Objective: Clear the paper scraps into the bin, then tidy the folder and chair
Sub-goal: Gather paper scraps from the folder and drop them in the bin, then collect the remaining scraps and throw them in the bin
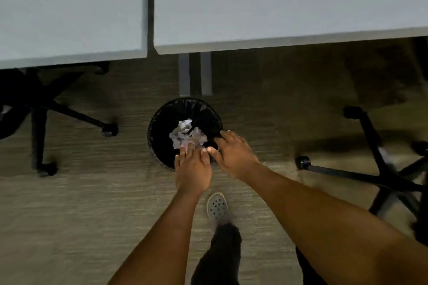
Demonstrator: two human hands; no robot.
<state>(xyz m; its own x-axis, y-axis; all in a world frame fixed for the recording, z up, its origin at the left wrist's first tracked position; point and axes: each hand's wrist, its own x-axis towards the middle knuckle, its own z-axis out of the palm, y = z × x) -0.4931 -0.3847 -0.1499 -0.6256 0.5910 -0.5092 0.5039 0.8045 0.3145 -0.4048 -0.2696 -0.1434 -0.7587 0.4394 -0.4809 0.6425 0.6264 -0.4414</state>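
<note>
A round black bin point(162, 120) with a black liner stands on the floor just in front of the desks. White paper scraps point(187, 134) show inside its mouth, just beyond my fingertips. My left hand point(193, 169) is palm down over the bin's near rim, fingers spread, touching the scraps. My right hand point(234, 152) is beside it, over the right part of the rim, fingers spread and nothing held. No folder is in view.
Two white desks point(278, 7) fill the top, with grey legs point(194, 74) behind the bin. A black chair base point(39, 113) with castors stands at the left. Another chair base point(382, 176) stands at the right. My grey shoe point(216, 206) is on the carpet.
</note>
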